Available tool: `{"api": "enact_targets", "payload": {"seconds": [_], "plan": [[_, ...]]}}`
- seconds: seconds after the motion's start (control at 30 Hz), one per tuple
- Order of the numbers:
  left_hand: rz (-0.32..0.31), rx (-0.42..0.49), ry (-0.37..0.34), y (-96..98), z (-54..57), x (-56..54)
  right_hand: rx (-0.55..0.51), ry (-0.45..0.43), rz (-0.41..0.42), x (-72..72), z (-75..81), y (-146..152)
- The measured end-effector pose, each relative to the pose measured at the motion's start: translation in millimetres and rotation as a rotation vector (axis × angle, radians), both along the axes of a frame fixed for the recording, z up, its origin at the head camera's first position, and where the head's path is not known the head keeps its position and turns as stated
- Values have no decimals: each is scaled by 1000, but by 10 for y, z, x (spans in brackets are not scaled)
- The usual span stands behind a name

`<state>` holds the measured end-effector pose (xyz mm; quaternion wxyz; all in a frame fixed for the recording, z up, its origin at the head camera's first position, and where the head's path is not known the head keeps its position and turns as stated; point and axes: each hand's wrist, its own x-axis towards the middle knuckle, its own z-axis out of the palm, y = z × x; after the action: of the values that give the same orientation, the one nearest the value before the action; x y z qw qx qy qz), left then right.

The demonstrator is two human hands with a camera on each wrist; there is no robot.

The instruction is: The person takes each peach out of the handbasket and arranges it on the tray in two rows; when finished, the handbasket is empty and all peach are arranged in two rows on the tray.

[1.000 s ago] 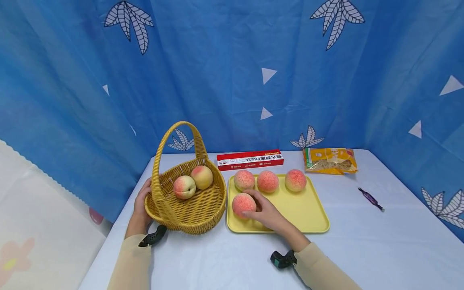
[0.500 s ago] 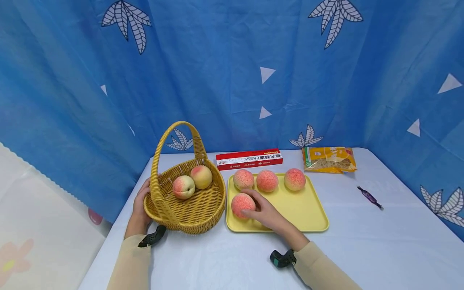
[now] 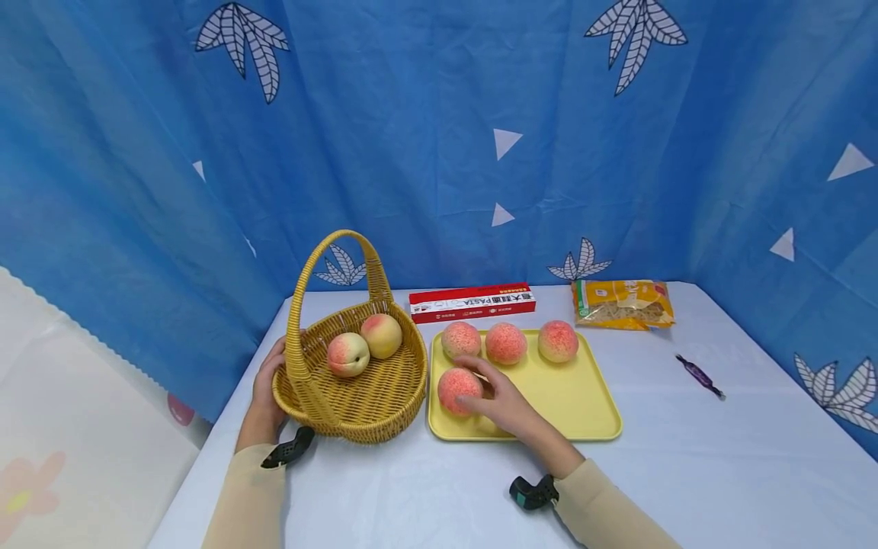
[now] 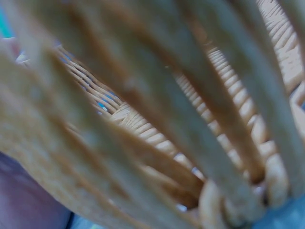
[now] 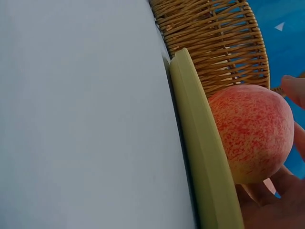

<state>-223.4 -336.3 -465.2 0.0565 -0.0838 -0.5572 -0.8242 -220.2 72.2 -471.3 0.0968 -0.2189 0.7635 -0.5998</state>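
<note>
In the head view my left hand point(image 3: 266, 381) holds the left side of a yellow wicker basket point(image 3: 394, 408), partly hidden behind its wall. Two pale peaches point(image 3: 348, 354) lie in the basket. The left wrist view shows blurred, close-up basket weave point(image 4: 157, 95). My right hand point(image 3: 497, 396) is loosely curved about a red-pink peach point(image 3: 458, 391) at the left of a yellow tray point(image 3: 562, 412). In the right wrist view, a gap shows between one fingertip point(image 5: 293, 89) and that peach point(image 5: 255, 133). Several more pink peaches point(image 3: 506, 343) line the tray's back edge.
Behind the tray lie a red and white pasta box point(image 3: 473, 303) and an orange food packet point(image 3: 624, 303). A small purple wrapped candy point(image 3: 700, 377) lies on the white tablecloth point(image 3: 686, 457) at the right. A blue curtain point(image 3: 439, 152) hangs behind the table.
The right hand's fingers have loosened and lifted slightly from the peach, which stays in place on the tray. The left hand and basket have not visibly moved.
</note>
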Motion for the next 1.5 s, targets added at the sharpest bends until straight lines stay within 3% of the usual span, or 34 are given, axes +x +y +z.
{"api": "enact_targets", "payload": {"seconds": [0.23, 0.37, 0.5, 0.8, 1.1, 1.5], "plan": [[-11, 31, -2, -19, 4, 6, 36, 134, -28, 48, 134, -74], [12, -1, -26, -2, 26, 22, 49, 245, -44, 92, 206, -144], [35, -20, -32, 23, 32, 27, 56, 296, -43, 121, 295, -191], [2, 15, -19, 13, 24, 13, 41, 343, 2, 75, 495, -320], [11, 22, -11, -12, -25, 2, 88, 390, 87, -21, 642, -597], [14, -4, -26, -5, -15, -12, 175, 307, 142, -138, 893, -941]]}}
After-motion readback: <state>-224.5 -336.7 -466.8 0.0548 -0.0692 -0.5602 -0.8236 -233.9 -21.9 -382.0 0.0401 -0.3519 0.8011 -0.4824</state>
